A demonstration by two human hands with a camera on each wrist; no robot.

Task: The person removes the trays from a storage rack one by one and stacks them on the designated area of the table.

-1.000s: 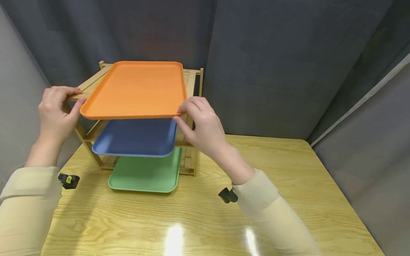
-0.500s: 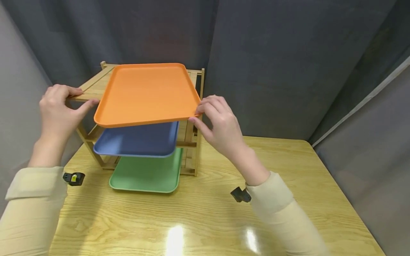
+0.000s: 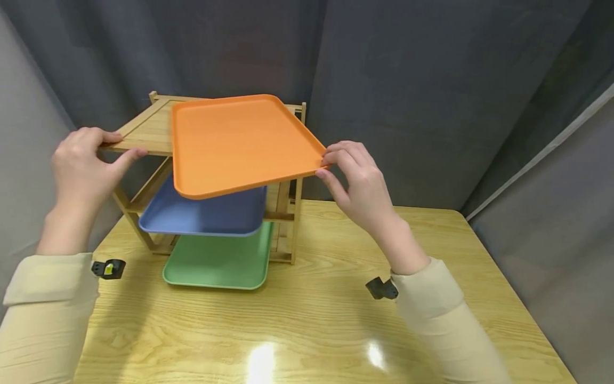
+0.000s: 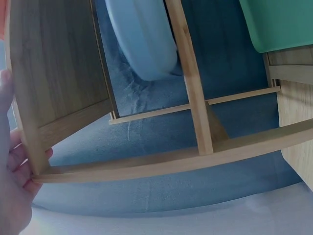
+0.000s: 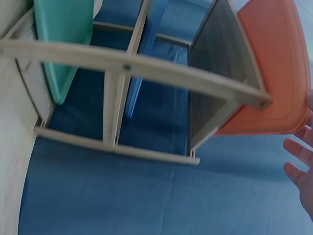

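An orange tray [image 3: 240, 141] lies skewed on the top shelf of a wooden rack [image 3: 144, 130], its near right corner sticking out past the rack's right post. My right hand [image 3: 357, 181] pinches that corner; the tray's underside [image 5: 266, 73] shows in the right wrist view. My left hand [image 3: 83, 165] grips the rack's front left top corner [image 4: 29, 147], thumb along the front rail. A blue tray [image 3: 206, 213] sits on the middle shelf and a green tray [image 3: 220, 261] on the bottom one.
The rack stands at the back left of a glossy wooden table [image 3: 336, 330]. Grey curtain walls [image 3: 408, 80] close in behind and on both sides. Small black clips on my wrists [image 3: 381, 288] hang near the tabletop.
My right hand has swung the orange tray's near end to the right, turning it askew on the top shelf. The left hand has stayed on the rack's corner.
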